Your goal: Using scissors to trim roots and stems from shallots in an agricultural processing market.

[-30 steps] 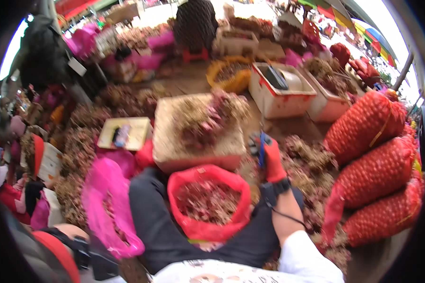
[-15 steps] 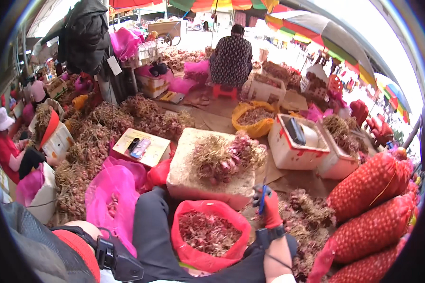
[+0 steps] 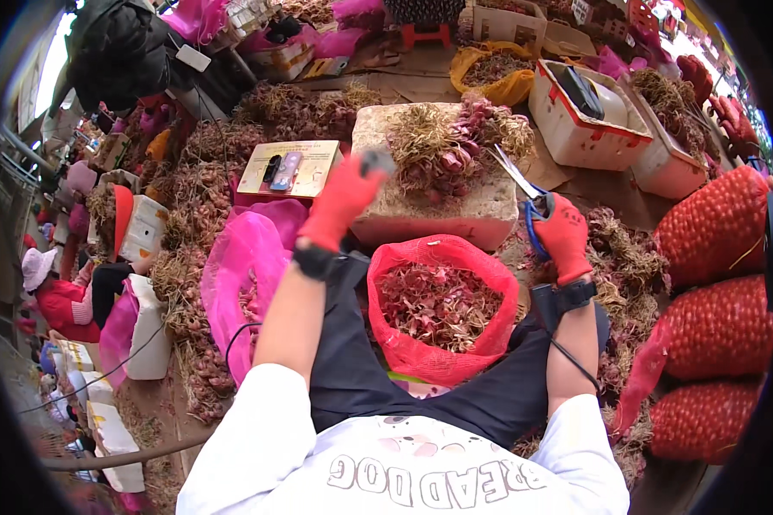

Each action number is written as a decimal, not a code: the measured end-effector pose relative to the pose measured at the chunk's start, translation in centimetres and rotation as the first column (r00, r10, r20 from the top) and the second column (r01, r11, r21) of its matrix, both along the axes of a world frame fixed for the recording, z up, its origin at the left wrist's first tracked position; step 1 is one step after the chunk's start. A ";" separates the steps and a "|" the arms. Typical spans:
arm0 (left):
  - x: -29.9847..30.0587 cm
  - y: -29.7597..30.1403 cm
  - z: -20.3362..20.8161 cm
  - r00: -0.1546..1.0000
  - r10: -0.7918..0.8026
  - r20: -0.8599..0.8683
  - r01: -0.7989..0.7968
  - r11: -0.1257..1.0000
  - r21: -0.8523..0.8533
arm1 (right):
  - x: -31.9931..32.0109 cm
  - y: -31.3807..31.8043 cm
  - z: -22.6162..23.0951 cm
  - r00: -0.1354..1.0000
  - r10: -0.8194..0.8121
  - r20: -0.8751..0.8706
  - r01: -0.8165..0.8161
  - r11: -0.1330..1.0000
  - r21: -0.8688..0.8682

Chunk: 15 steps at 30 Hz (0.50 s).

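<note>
left hand (image 3: 345, 199), gloved, now raised toward shallot bunch (image 3: 452, 146) on block (image 3: 438, 206) at 12 o'clock; grip unclear. right hand (image 3: 562, 236) stays closed on scissors (image 3: 524, 193) at 2 o'clock. next bunch likely being fetched.

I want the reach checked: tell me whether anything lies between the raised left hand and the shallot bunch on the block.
Nothing visible does. The left hand hangs over the block's bare near-left part, and the shallot bunch lies just to its right. The right hand holds scissors off the far side.
</note>
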<state>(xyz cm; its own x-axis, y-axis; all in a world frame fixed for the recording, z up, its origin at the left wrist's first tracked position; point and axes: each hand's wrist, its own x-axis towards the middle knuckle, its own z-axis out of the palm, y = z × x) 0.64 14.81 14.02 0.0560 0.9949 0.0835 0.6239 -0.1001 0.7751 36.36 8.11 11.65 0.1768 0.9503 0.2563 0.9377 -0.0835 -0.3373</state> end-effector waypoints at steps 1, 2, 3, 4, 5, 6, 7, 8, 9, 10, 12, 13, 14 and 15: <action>2.5 -0.6 -2.3 0.961 -0.237 0.142 0.233 0.971 0.047 | 0.9 -0.5 -0.2 1.000 -0.013 -0.002 0.013 1.000 -0.015; 2.1 0.2 -6.3 0.955 -0.273 0.117 0.277 0.961 -0.025 | 0.5 -0.3 0.1 1.000 0.006 -0.022 -0.007 1.000 -0.009; 1.7 1.3 -10.6 0.943 -0.316 0.103 0.326 0.940 -0.104 | 0.1 -0.1 0.3 0.999 0.010 -0.033 -0.010 1.000 -0.007; 2.8 1.4 -12.6 0.938 -0.331 0.106 0.342 0.932 -0.116 | 0.4 -0.2 0.0 1.000 0.004 -0.020 -0.004 1.000 -0.015; 4.2 1.6 -14.1 0.955 -0.257 0.149 0.288 0.925 -0.247 | 1.1 -0.4 -0.1 1.000 -0.009 -0.001 0.009 1.000 -0.021; 5.0 1.7 -15.1 0.972 -0.163 0.169 0.216 0.902 -0.373 | 1.2 -0.3 -0.1 1.000 0.008 0.019 -0.007 1.000 -0.016; 5.7 2.2 -15.9 0.971 -0.171 0.167 0.223 0.899 -0.378 | 1.3 -0.1 -0.1 1.000 -0.001 0.016 0.001 1.000 -0.021; 6.6 2.7 -16.2 0.988 -0.118 0.100 0.143 0.944 -0.297 | 1.3 0.1 0.1 1.000 0.010 0.030 -0.009 0.999 -0.037; 7.4 3.2 -16.5 0.998 -0.059 0.038 0.066 0.976 -0.207 | 1.2 0.2 0.4 0.999 0.022 0.043 -0.019 0.998 -0.053; 7.9 3.8 -16.7 0.999 -0.032 -0.013 0.027 0.964 -0.265 | 1.0 0.1 0.9 0.999 0.003 0.045 0.002 0.995 -0.104; 10.7 4.3 -16.2 0.992 -0.065 0.112 0.076 0.993 -0.095 | 1.4 0.2 1.1 1.000 -0.007 0.031 0.010 0.992 -0.124; 11.5 4.5 -15.5 0.968 -0.103 0.228 0.086 0.993 0.087 | 1.3 0.5 1.3 1.000 0.001 0.014 0.001 0.991 -0.136; 12.5 4.9 -14.2 0.985 -0.103 0.141 0.089 0.991 0.097 | 1.3 0.4 1.2 1.000 -0.016 0.009 0.016 0.996 -0.083; 13.3 5.3 -12.8 0.984 -0.114 0.138 0.103 0.991 0.088 | 1.5 0.4 1.2 1.000 -0.029 0.006 0.029 0.995 -0.092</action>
<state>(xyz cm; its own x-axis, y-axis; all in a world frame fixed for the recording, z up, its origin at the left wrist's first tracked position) 13.96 20.09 1.21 0.1451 0.9733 0.1778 0.4895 -0.2267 0.8420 37.83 8.48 12.87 0.2036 0.9644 0.1689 0.9361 -0.1412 -0.3223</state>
